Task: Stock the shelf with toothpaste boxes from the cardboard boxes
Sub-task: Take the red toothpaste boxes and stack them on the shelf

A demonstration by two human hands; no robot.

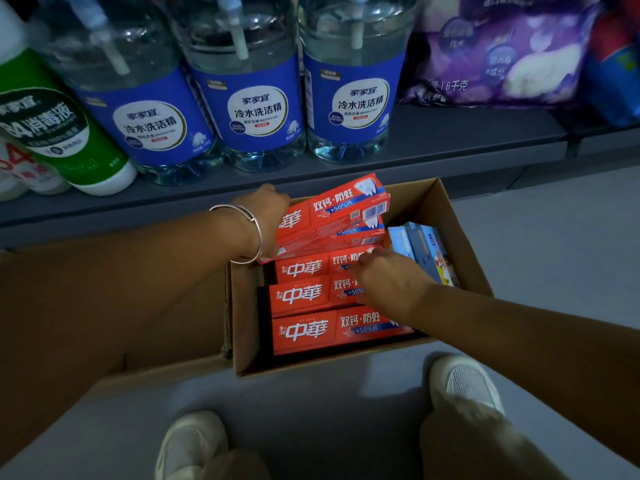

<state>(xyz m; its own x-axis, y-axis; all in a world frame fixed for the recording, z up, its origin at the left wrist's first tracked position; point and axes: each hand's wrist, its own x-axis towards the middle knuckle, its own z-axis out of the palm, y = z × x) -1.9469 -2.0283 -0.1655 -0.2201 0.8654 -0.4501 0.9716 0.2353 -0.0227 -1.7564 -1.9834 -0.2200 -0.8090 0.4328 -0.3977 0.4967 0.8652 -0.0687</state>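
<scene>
L hand (pixel 266 216) grips a stack of red toothpaste boxes (pixel 341 216) over the cardboard box (pixel 450 216) – R hand (pixel 388 278), fingers curled, touches another red box (pixel 304 268) inside

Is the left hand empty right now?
No: the left hand grips a small stack of red toothpaste boxes, lifted above the cardboard box.

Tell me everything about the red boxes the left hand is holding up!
The lifted red toothpaste boxes are a small stack of long cardboard cartons with white Chinese lettering, a blue stripe, a tooth picture and a barcode. The left hand grips their left end, holding them tilted above the open cardboard box, over more red cartons lying flat inside.
</scene>
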